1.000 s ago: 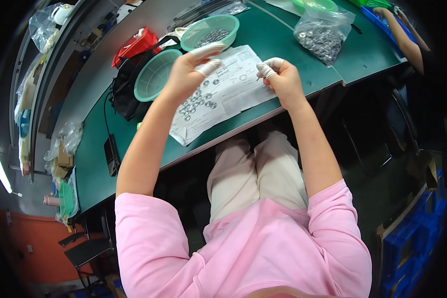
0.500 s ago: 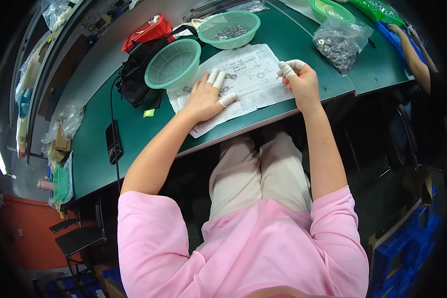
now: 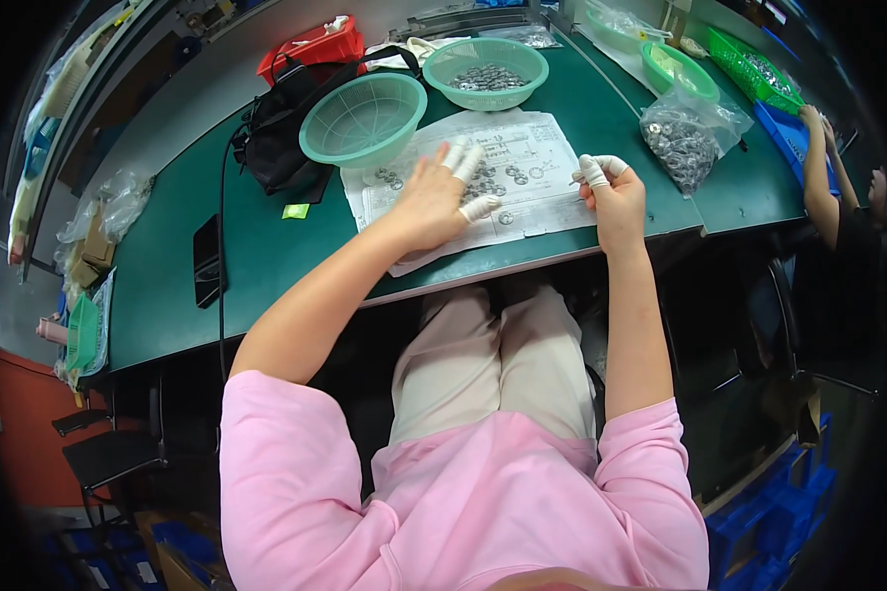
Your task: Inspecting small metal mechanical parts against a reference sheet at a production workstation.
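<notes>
Spread on the green table is a printed drawing sheet [image 3: 547, 138] with small round metal parts [image 3: 517, 175] scattered on it. My left hand [image 3: 432, 205], with white covers on several fingers, reaches over these parts, its fingers apart and a little blurred. Some parts under it are hidden. At the sheet's right edge my right hand [image 3: 616, 197] is closed in a pinch, thumb and forefinger wrapped in white. Something thin and dark pokes out from its fingertips, too small to name. Beyond the left hand stands a pale green basket [image 3: 365, 150], with no parts visible inside.
A second green basket [image 3: 488, 100] holds many metal parts. A clear bag of metal parts [image 3: 682, 148] lies right of the sheet. A black bag [image 3: 276, 158], a red container [image 3: 310, 49] and a phone [image 3: 207, 261] are at left. Another person's arm [image 3: 820, 167] reaches to a blue tray [image 3: 786, 133].
My left hand has shifted over the sheet, and more round metal parts show beside its fingers. My right hand keeps its pinch. The whole view has shifted slightly.
</notes>
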`<move>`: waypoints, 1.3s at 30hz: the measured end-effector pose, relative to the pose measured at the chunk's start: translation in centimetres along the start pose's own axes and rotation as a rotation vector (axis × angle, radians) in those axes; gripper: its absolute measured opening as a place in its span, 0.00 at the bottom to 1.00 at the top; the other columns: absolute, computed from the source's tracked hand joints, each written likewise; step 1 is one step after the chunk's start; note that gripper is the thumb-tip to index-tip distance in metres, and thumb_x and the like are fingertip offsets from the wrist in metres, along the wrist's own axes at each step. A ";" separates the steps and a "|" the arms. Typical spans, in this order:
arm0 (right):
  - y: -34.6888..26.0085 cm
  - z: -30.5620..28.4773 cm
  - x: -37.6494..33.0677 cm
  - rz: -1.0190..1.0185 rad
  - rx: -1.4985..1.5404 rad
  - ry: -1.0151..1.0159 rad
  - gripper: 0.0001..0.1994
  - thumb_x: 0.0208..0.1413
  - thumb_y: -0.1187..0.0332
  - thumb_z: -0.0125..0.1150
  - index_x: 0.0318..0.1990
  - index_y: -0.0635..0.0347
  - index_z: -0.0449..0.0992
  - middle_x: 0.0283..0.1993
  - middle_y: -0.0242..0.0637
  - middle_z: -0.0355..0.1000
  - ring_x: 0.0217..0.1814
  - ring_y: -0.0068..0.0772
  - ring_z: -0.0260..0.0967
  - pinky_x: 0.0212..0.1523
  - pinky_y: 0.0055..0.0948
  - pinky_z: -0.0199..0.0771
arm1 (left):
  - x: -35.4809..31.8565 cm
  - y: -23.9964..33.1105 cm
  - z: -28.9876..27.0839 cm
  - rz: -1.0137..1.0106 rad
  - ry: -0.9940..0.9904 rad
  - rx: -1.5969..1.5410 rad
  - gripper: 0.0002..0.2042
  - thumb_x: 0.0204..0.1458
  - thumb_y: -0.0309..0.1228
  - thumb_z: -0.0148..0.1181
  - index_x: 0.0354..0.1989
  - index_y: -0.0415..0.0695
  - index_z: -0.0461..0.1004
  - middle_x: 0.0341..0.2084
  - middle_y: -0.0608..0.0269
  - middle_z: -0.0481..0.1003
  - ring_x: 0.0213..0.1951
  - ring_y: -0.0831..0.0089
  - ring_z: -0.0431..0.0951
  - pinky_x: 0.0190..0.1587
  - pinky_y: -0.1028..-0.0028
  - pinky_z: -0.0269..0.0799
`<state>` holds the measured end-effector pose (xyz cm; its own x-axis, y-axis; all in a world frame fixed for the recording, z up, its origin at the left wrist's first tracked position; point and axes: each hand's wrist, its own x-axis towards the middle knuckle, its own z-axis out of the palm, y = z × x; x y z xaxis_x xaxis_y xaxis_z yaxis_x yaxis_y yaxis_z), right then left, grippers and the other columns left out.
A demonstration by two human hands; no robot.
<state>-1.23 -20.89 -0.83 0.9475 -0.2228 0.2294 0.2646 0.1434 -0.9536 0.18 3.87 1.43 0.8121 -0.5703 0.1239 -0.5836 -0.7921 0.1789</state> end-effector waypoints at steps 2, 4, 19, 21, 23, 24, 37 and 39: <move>-0.2 0.0 0.0 -0.012 -0.011 -0.010 0.08 0.57 0.67 0.60 0.30 0.61 0.74 0.27 0.28 0.72 0.23 0.11 0.59 0.22 0.11 0.56 | -1.3 -2.2 -1.3 -0.074 0.014 -0.086 0.39 0.55 0.58 0.41 0.66 0.40 0.49 0.65 0.39 0.47 0.67 0.45 0.43 0.67 0.56 0.39; -0.3 0.0 -0.2 -0.001 -0.016 -0.021 0.08 0.57 0.67 0.60 0.30 0.61 0.74 0.27 0.28 0.72 0.23 0.11 0.59 0.22 0.11 0.57 | -2.6 -3.8 -1.5 -0.124 0.010 -0.134 0.40 0.54 0.60 0.41 0.66 0.39 0.49 0.65 0.38 0.47 0.67 0.44 0.44 0.67 0.57 0.40; -0.1 -0.5 0.1 -0.013 -0.033 0.002 0.08 0.56 0.66 0.61 0.31 0.61 0.74 0.27 0.29 0.72 0.22 0.11 0.59 0.22 0.11 0.57 | -3.5 7.9 -6.0 0.246 0.023 -0.088 0.23 0.48 0.38 0.58 0.50 0.39 0.68 0.53 0.42 0.64 0.57 0.47 0.63 0.59 0.58 0.57; 0.3 -0.3 0.4 0.008 -0.053 -0.025 0.08 0.56 0.66 0.61 0.31 0.62 0.74 0.26 0.29 0.72 0.22 0.11 0.59 0.22 0.11 0.57 | -4.8 11.7 -7.2 0.508 0.297 -0.298 0.09 0.43 0.33 0.61 0.29 0.42 0.76 0.34 0.55 0.75 0.43 0.56 0.74 0.49 0.63 0.66; 0.0 -1.3 0.5 0.012 -0.114 0.007 0.08 0.56 0.67 0.60 0.31 0.62 0.74 0.26 0.29 0.72 0.22 0.12 0.59 0.22 0.11 0.57 | -6.6 16.0 -9.9 0.731 0.510 -0.552 0.07 0.38 0.34 0.61 0.16 0.45 0.74 0.19 0.63 0.72 0.30 0.65 0.73 0.38 0.67 0.68; 0.2 -0.4 0.8 0.014 -0.111 -0.008 0.08 0.56 0.67 0.60 0.31 0.62 0.74 0.26 0.29 0.72 0.22 0.12 0.59 0.22 0.11 0.57 | -8.1 17.6 -11.1 0.733 0.542 -0.755 0.08 0.35 0.35 0.59 0.12 0.47 0.73 0.14 0.65 0.69 0.24 0.69 0.70 0.32 0.65 0.66; 0.1 -0.7 1.0 -0.062 -0.054 0.004 0.09 0.56 0.66 0.61 0.30 0.64 0.75 0.25 0.29 0.70 0.22 0.13 0.60 0.22 0.12 0.58 | -12.2 17.8 -13.9 1.000 0.594 -0.829 0.09 0.17 0.35 0.46 0.08 0.45 0.59 0.10 0.64 0.57 0.17 0.70 0.61 0.21 0.74 0.59; 0.4 -0.7 0.9 -0.062 -0.056 0.015 0.09 0.56 0.66 0.61 0.30 0.63 0.75 0.25 0.29 0.70 0.22 0.13 0.60 0.22 0.12 0.58 | -12.3 17.1 -14.1 1.027 0.611 -0.850 0.10 0.13 0.36 0.43 0.07 0.44 0.57 0.10 0.64 0.56 0.16 0.70 0.60 0.20 0.75 0.59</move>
<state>-0.34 -21.69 -1.15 0.9267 -0.2441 0.2858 0.3118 0.0746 -0.9472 -19.75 0.42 16.73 0.0519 -0.4420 0.8955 -0.8916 0.3834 0.2409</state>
